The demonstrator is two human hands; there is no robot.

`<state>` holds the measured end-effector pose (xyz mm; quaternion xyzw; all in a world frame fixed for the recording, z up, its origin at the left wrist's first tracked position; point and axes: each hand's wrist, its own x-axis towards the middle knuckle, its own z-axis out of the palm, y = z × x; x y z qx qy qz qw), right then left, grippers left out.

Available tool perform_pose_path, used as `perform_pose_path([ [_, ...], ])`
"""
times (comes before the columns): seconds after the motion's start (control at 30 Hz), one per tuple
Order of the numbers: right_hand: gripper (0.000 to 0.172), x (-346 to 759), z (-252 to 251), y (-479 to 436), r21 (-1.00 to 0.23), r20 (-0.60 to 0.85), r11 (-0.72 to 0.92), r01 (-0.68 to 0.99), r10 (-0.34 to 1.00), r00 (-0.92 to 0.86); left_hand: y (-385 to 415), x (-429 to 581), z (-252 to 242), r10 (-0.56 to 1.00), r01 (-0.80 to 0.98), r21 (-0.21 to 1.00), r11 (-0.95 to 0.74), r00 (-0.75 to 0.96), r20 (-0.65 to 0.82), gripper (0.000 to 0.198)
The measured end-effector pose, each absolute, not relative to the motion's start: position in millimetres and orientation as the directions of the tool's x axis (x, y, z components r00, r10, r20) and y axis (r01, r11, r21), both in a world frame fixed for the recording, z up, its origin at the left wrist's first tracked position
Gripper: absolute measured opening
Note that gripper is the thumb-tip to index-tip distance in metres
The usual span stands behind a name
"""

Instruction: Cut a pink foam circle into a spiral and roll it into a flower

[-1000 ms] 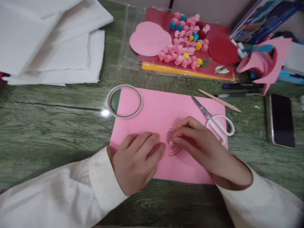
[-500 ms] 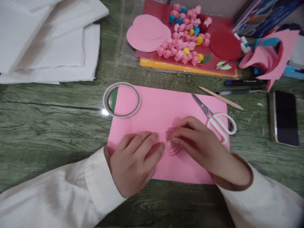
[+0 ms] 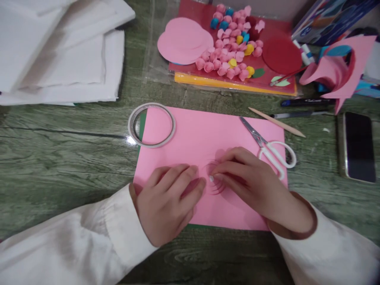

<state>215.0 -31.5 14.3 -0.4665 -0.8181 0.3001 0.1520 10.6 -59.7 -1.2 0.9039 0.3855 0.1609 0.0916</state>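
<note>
So the left hand (image 3: 170, 206) is lying flat on the near left part of the pink sheet (image 3: 202, 130), fingers loosely bent and close together with the thumb a bit apart. Looks to me like it's bracing the paper against sliding. The right hand (image 3: 249, 174) has thumb and index drawn in like a pinch, right beside a tiny white bit (image 3: 211, 178) (way too small for me to say what it is). Can't tell if they're actually gripping it or just touching. That bit sits amid some thin curved lines (image 3: 218, 192), right of the left thumb, so precision probably explains using only fingertips.

Tape ring (image 3: 131, 126) overlaps the far left corner, likely parked clear of the hands. Scissors (image 3: 263, 146) lie on the right edge, handles toward the person, which seems handy for the right hand.
</note>
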Motion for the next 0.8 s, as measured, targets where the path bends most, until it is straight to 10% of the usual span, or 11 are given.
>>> perform_pose_path([
  [0.8, 0.013, 217.3, 15.9, -33.0, -0.649, -0.035, 0.372, 0.663, 0.856, -0.516, -60.9, 10.3, -1.4, 0.716, 0.676, 0.236, -0.698, 0.666, 0.208, 0.035],
])
